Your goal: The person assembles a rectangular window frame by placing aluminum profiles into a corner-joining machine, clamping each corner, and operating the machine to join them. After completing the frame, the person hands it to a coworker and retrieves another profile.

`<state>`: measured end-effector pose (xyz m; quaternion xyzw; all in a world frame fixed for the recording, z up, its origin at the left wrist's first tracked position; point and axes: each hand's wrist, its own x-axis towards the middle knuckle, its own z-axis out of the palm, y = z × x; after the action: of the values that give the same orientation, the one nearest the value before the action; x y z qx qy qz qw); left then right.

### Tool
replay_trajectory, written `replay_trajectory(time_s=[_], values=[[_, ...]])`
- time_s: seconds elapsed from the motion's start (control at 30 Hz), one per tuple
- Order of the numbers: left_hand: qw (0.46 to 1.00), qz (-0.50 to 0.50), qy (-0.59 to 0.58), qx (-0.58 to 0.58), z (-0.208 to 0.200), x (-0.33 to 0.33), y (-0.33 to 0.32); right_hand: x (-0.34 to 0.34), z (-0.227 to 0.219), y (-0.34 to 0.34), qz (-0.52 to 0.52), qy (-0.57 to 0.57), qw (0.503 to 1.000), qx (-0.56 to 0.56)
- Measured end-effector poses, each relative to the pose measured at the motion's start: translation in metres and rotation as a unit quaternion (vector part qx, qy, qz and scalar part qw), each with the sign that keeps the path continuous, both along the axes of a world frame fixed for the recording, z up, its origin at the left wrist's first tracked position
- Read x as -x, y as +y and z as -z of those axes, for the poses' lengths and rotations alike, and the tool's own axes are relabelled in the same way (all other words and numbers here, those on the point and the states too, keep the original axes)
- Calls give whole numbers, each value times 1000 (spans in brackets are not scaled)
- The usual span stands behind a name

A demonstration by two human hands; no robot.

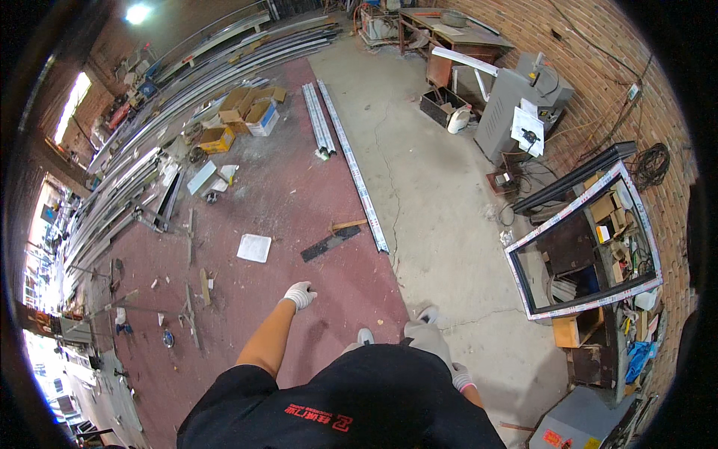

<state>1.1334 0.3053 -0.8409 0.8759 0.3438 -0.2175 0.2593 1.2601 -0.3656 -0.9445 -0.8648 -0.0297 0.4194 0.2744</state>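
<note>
My left hand (301,295), in a white knit glove, is held out over the red-brown floor. Its fingers are loosely bent and apart, with nothing seen in them. Ahead of it on the floor lie a dark flat strip (330,245), a hammer-like tool with a wooden handle (348,224) and a white sheet (254,248). My right hand (462,376), gloved too, hangs low beside my right leg. My body and the angle hide most of its fingers, so its grip does not show.
Long wrapped profiles (353,166) lie ahead along the red floor's edge. A window-like frame (598,301) leans at a cluttered bench on the right. Beyond it stands a grey machine (502,112). Cardboard boxes (238,105) and metal bars (127,161) fill the left side.
</note>
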Motion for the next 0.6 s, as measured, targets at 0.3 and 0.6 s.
replay_trajectory(time_s=[0.3,0.6], values=[[987,-50,53,140,60,-110,-49,-164,59,3,-163,-14,985,58],[973,122,116,161,46,-241,-116,-406,33,-32,30,-109,985,129]])
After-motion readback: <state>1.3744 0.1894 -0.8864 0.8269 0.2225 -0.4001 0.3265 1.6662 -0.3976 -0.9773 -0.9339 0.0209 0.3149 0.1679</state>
